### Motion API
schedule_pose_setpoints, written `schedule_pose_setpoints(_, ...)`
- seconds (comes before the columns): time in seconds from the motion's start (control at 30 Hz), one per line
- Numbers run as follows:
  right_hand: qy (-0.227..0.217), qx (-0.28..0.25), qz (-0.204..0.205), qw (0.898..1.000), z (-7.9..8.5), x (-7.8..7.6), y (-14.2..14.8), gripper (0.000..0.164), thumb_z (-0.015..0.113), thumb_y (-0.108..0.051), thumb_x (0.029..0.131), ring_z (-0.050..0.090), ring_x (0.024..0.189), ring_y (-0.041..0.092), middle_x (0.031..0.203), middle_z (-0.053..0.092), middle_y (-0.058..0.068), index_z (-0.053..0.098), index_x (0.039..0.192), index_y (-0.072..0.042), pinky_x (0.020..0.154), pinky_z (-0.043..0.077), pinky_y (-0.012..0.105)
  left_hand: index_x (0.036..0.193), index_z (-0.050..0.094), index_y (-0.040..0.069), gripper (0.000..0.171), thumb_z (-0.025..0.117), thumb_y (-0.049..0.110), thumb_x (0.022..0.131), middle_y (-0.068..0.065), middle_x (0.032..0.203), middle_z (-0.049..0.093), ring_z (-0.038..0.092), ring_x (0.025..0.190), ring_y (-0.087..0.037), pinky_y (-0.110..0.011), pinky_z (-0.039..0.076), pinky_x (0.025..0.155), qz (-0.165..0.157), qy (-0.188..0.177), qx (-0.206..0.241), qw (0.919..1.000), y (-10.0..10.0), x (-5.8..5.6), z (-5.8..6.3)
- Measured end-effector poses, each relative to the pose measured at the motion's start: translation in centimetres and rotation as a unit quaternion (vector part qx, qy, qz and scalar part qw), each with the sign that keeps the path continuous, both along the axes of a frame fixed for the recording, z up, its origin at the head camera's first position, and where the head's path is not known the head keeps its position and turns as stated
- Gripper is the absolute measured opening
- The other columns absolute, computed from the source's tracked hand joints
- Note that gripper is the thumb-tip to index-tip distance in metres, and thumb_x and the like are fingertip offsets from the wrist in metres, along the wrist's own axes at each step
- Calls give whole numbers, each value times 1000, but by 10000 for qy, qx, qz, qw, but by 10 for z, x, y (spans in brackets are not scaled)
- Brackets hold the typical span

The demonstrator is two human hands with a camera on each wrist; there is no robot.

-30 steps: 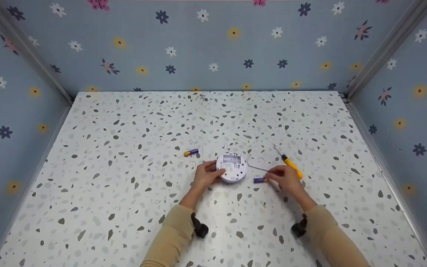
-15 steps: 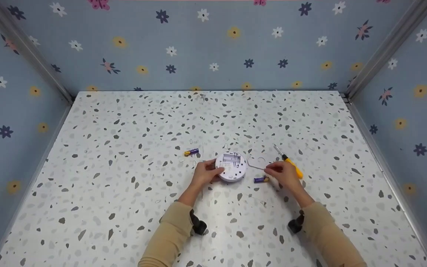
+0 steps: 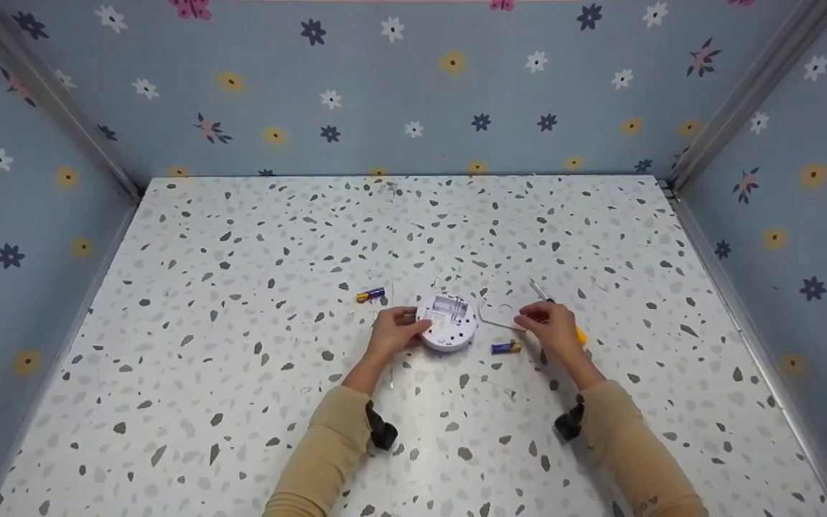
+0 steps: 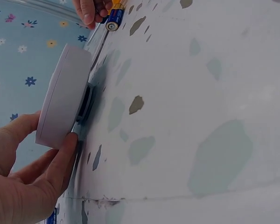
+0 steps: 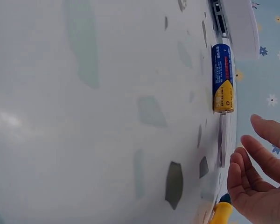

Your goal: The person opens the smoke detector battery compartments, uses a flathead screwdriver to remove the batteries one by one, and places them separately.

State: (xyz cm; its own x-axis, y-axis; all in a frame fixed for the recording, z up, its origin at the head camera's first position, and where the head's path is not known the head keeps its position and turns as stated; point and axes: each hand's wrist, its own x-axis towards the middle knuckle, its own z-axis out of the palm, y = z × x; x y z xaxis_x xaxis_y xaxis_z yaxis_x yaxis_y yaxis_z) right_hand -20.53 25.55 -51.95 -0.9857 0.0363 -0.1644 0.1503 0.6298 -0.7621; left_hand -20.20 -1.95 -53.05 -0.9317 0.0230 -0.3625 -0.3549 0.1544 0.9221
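My left hand (image 3: 395,335) grips the left rim of a round white battery-powered device (image 3: 446,332), thumb on top and fingers at its side and underneath. Its battery compartment faces up with no battery in it. In the left wrist view the device (image 4: 65,95) stands tilted above the table. My right hand (image 3: 553,330) hovers at the right end of a thin flat pale piece (image 3: 500,324); its kind is unclear. In the right wrist view the right hand's fingers (image 5: 266,161) are loosely bent, with nothing between them. A blue-and-yellow battery (image 3: 505,348) lies just in front of that piece.
Another battery (image 3: 370,295) lies left of the device. A yellow-handled screwdriver (image 3: 540,290) lies behind my right hand, which partly covers it. The speckled white table (image 3: 241,402) is enclosed by flower-patterned panels (image 3: 413,86) at the back and sides.
My right hand has shifted up from beside the near battery, uncovering its end, and now covers more of the screwdriver. The device has moved very slightly left in my left hand.
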Motion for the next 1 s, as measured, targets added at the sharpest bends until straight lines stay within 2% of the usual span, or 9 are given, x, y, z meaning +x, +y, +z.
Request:
schedule_pose_setpoints(0.27,43,86,-137,9999,-1,-4,-4,26,66,-18,80,52,85,20,94,58,9,62,101,-4,76,46,30,105,59,-4,38,71,15,74,-13,91,62,59,81,-19,-25,51,66,23,216,-458,9987,0,-5,4)
schedule_pose_setpoints(0.53,266,145,-68,9995,-2,-7,-6,33,69,-14,77,51,90,22,100,57,11,60,105,-2,80,45,33,99,62,-2,31,71,14,75,-11,88,62,57,75,-16,-23,50,63,113,288,-519,9982,2,-11,6)
schedule_pose_setpoints(0.73,351,250,-11,9991,-3,-8,-8,39,72,-15,74,49,95,24,105,57,12,59,108,-2,86,42,36,98,64,0,30,71,17,75,-10,88,62,57,77,-16,-23,50,64,185,263,-691,9971,3,-16,6)
schedule_pose_setpoints(1.0,170,191,161,9995,-5,-11,-7,47,74,-18,72,46,105,25,114,52,13,57,113,-4,96,36,39,100,64,0,30,70,15,75,-10,89,61,57,72,-15,-24,52,59,315,91,-468,9984,6,-20,9)
